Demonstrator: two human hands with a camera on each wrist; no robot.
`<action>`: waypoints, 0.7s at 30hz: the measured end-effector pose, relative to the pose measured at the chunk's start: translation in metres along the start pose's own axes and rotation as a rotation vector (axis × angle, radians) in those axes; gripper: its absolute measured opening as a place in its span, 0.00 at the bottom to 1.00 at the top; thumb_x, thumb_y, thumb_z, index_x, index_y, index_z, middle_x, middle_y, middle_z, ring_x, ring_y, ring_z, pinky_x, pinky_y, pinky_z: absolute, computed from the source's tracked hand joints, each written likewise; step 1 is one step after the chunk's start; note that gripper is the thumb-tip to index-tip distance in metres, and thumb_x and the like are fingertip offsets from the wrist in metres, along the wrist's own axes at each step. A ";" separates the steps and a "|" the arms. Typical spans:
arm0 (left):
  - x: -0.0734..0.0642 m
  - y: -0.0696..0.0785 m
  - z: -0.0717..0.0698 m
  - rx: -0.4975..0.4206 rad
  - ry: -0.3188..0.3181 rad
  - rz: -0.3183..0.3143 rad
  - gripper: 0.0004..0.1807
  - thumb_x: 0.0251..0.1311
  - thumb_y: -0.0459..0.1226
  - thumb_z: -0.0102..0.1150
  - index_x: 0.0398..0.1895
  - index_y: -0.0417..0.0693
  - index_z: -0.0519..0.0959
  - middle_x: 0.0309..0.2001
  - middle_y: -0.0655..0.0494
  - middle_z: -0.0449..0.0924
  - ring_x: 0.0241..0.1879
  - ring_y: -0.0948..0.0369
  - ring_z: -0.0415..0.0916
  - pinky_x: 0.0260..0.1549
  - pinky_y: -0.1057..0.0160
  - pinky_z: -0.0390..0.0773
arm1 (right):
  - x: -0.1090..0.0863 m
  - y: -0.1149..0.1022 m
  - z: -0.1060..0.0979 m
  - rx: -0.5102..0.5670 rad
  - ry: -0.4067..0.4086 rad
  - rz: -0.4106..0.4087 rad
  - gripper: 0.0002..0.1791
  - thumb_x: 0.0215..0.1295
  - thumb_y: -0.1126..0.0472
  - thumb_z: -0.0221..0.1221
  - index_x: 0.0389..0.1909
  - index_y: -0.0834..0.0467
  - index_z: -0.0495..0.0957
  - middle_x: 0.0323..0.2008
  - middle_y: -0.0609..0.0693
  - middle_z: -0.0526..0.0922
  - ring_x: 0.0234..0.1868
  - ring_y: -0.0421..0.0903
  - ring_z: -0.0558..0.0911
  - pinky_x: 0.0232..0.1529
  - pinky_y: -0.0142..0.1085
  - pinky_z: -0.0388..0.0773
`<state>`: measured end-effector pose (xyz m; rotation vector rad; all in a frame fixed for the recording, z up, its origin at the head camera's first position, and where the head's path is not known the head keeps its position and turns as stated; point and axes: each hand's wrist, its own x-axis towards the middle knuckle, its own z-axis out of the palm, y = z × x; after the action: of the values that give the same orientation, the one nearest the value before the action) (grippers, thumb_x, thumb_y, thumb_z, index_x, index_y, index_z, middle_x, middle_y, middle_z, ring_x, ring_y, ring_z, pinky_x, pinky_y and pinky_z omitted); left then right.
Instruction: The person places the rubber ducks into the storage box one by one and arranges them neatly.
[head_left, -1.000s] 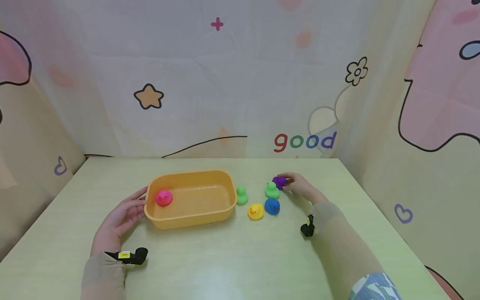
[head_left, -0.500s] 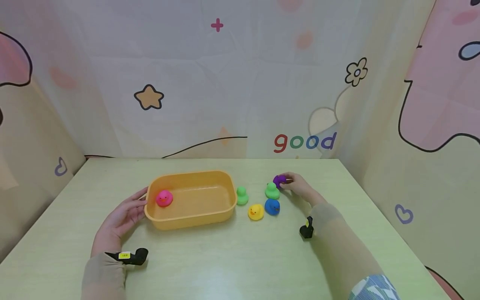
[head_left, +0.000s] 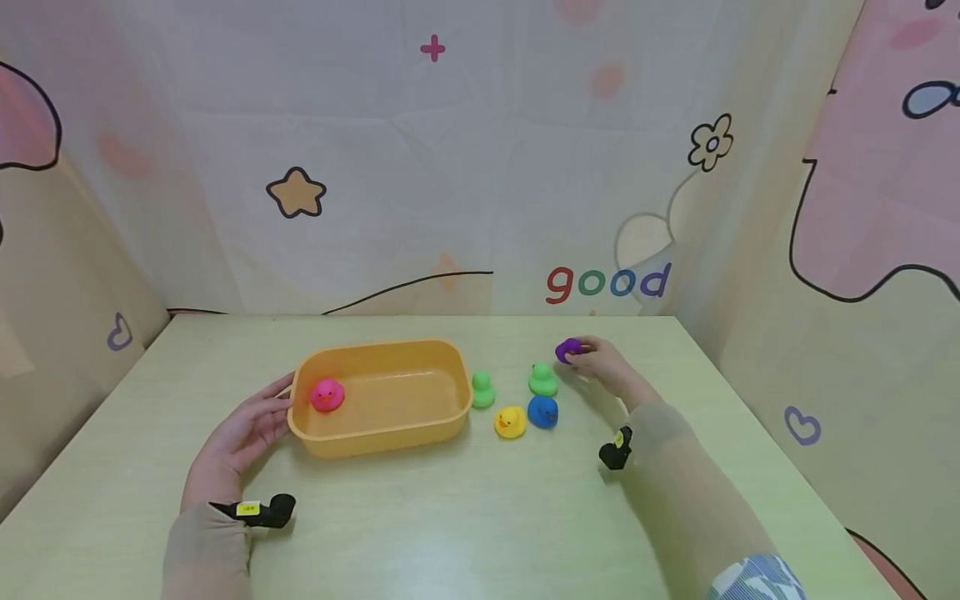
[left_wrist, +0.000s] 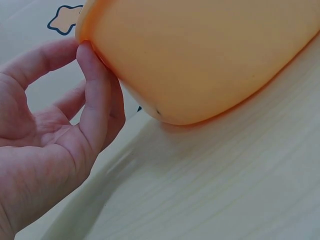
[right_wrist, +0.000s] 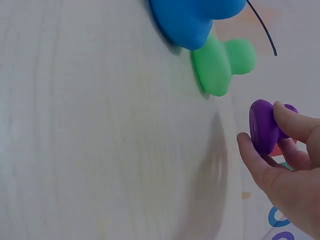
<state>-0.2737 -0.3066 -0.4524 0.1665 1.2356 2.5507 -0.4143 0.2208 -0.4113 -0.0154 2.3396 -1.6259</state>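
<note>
My left hand (head_left: 251, 429) is at the left end of a yellow-orange plastic basin (head_left: 382, 442). In the left wrist view its fingertips touch the basin's outer wall just under the rim, with the fingers only loosely bent. A pink rubber duck (head_left: 327, 396) sits inside the basin near that end. My right hand (head_left: 609, 367) pinches a purple rubber duck (right_wrist: 263, 127) between thumb and fingers, held up off the table in the right wrist view. Nearest to that hand are a green duck (head_left: 543, 380) and a blue duck (head_left: 543, 412).
A yellow duck (head_left: 510, 422) sits left of the blue one. Another green duck (head_left: 483, 390) stands close against the basin's right end. The pale wood-look table (head_left: 420, 533) meets a printed cloth backdrop (head_left: 390, 183) at the back and both sides.
My right hand has lifted the purple duck and moved it back and slightly right, away from the green duck. The left hand and the basin have stayed in place.
</note>
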 end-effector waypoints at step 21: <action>0.001 0.000 -0.003 0.025 0.021 0.007 0.23 0.72 0.24 0.38 0.52 0.56 0.80 0.45 0.54 0.83 0.42 0.61 0.83 0.45 0.67 0.82 | 0.000 0.001 0.009 0.158 0.043 -0.029 0.33 0.71 0.71 0.50 0.73 0.72 0.49 0.71 0.70 0.55 0.67 0.59 0.66 0.64 0.39 0.68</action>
<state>-0.2752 -0.3084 -0.4544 0.1505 1.2769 2.5504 -0.4118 0.2130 -0.4150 0.0199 2.2442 -1.8382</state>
